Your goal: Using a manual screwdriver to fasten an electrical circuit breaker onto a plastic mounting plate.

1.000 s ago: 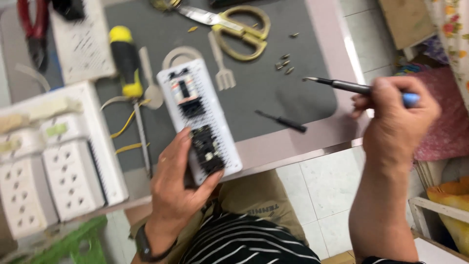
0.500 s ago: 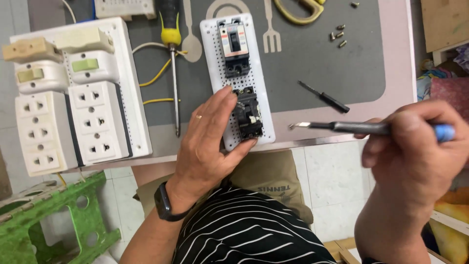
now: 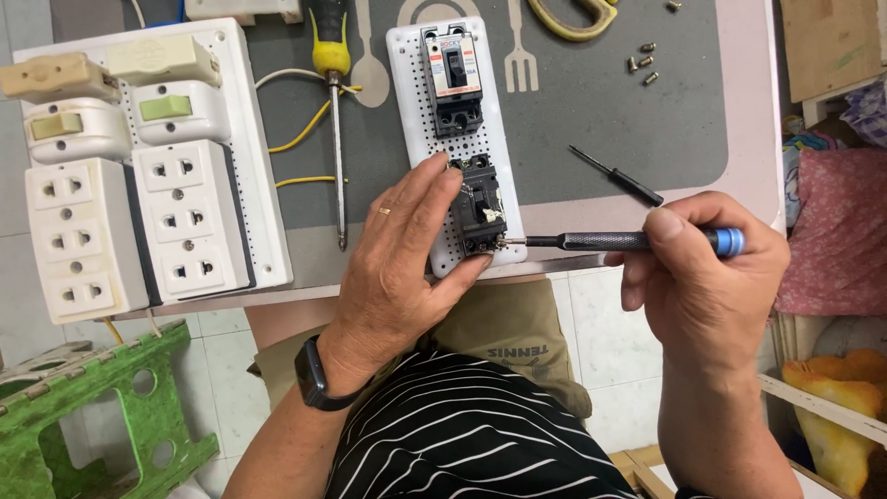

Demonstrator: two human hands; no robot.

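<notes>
A white perforated panel (image 3: 420,120) lies on the grey mat, carrying a black-and-white breaker (image 3: 453,79) at its far end and a black component (image 3: 479,205) at its near end. My left hand (image 3: 407,268) lies flat over the panel's near left part, fingers touching the black component. My right hand (image 3: 707,286) grips a thin black screwdriver with a blue cap (image 3: 610,241). Its tip touches the near right corner of the black component.
A large white board (image 3: 263,166) with sockets and switches lies at the left. A yellow-handled screwdriver (image 3: 333,92), yellow wires, a small black driver bit (image 3: 617,176), loose screws (image 3: 644,63) and yellow scissors (image 3: 577,20) rest on the mat. A green stool (image 3: 102,407) stands below left.
The right hand has brought the screwdriver leftward until its tip meets the black component. The left hand stays on the panel. The camera view has shifted slightly.
</notes>
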